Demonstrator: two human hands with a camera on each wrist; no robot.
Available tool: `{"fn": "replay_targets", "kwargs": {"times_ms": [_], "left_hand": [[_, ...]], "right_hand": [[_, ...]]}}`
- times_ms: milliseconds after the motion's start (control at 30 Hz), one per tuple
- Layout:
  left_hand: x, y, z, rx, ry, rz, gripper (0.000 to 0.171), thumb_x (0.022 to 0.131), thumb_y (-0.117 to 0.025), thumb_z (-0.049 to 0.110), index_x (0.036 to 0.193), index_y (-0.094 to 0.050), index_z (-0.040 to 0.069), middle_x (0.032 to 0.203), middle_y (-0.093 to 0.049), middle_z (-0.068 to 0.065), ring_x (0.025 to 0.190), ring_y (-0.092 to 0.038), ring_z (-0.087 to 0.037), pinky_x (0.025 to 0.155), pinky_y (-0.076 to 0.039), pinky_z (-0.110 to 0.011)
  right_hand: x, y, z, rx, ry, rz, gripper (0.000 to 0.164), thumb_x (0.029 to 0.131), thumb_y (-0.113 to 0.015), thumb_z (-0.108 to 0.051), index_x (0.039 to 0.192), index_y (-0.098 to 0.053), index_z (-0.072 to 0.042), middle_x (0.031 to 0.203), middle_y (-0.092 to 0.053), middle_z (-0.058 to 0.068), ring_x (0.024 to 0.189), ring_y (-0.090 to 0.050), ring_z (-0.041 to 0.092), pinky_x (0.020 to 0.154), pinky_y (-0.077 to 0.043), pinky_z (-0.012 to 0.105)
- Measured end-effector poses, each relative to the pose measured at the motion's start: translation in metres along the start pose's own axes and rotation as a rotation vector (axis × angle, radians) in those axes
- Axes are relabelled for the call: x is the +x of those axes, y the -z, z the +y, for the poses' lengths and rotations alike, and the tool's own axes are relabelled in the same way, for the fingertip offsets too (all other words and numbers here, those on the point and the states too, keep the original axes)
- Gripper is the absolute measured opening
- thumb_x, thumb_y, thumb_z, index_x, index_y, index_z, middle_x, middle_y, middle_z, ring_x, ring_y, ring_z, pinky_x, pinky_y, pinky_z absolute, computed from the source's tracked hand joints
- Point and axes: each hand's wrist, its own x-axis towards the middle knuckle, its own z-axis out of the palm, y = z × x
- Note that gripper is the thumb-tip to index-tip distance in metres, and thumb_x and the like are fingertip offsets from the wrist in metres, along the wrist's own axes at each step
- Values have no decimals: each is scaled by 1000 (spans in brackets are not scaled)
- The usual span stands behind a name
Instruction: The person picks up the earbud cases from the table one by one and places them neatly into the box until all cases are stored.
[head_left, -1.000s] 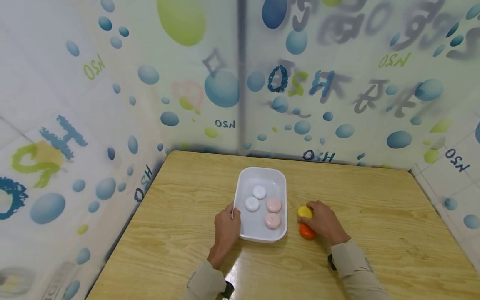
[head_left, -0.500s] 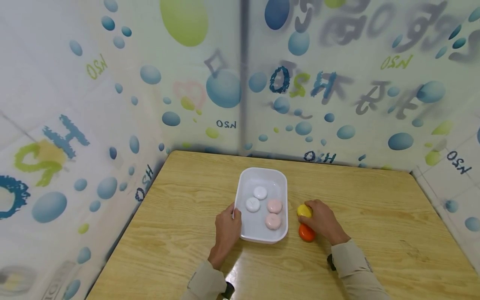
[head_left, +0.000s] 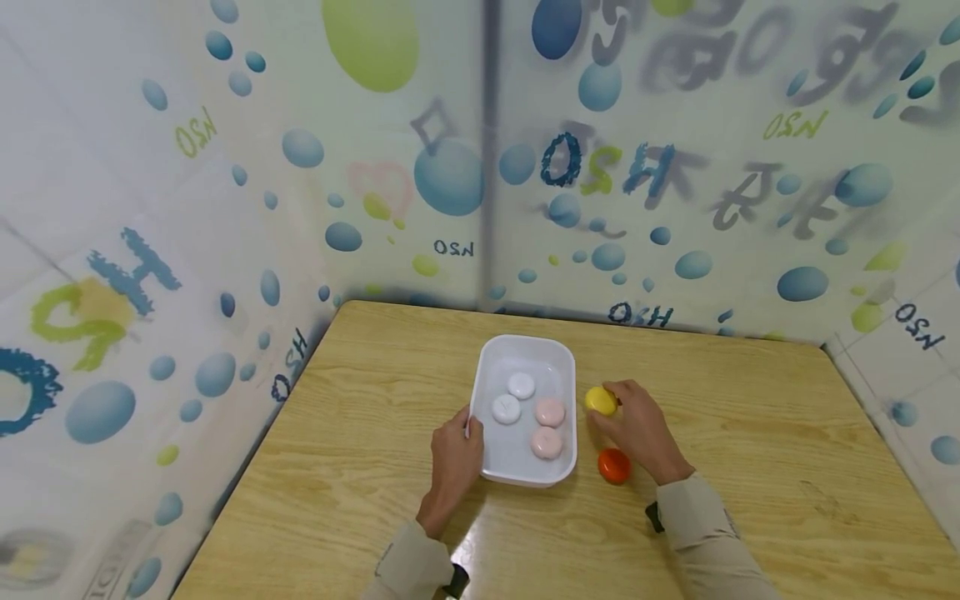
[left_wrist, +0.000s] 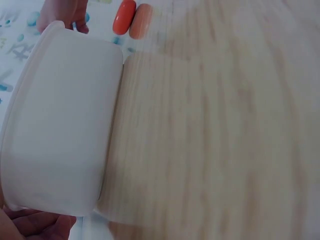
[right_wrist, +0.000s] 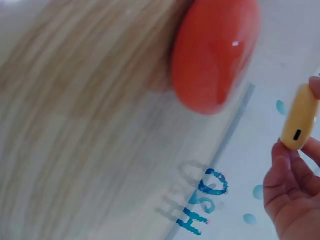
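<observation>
A white plastic tray [head_left: 517,469] stands on the table, and my left hand [head_left: 455,457] grips its left side near the front. Inside lie two white round discs [head_left: 521,385] and two pink ones [head_left: 547,442]. Right of the tray, my right hand [head_left: 641,429] pinches a yellow round disc [head_left: 600,401] between thumb and fingers. In the right wrist view this yellow disc [right_wrist: 300,117] is raised and turned edge-on, with a small dark slot in its edge. A glossy red-orange disc [head_left: 614,466] rests on the wood in front of the right hand.
The wood-grain table [head_left: 757,467] runs back to walls [head_left: 660,200] covered in a printed sheet with blue and green bubbles. Behind and right of the tray, the wood surface shows up to the walls.
My right hand has moved the yellow disc up and away from the red-orange one, slightly left towards the tray. The left hand and the tray hold still.
</observation>
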Motion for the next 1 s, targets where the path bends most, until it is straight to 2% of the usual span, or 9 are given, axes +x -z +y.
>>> {"fn": "replay_targets", "kwargs": {"times_ms": [233, 800, 1000], "left_hand": [[0, 0, -2, -9, -3, -8, 26, 85, -51, 10, 103, -67, 3, 84, -68, -12, 66, -60, -16, 57, -48, -33], [-1, 1, -1, -5, 1, -21, 27, 85, -49, 11, 104, -67, 4, 84, -68, -12, 64, -59, -15, 56, -48, -32], [0, 1, -2, -7, -6, -26, 27, 85, -49, 10, 103, -67, 4, 84, -68, -11, 65, -60, -14, 57, -48, -31]], "right_hand": [[6, 4, -16, 32, -23, 6, 59, 80, -64, -35, 126, -48, -2, 120, -48, 15, 105, -47, 29, 89, -41, 46], [19, -2, -49, 115, 39, -13, 59, 78, -66, -41, 124, -52, -7, 118, -50, 9, 105, -49, 26, 87, -43, 43], [22, -8, -57, 103, 89, -8, 56, 76, -68, -39, 120, -55, -6, 114, -53, 9, 99, -51, 25, 84, -46, 40]]}}
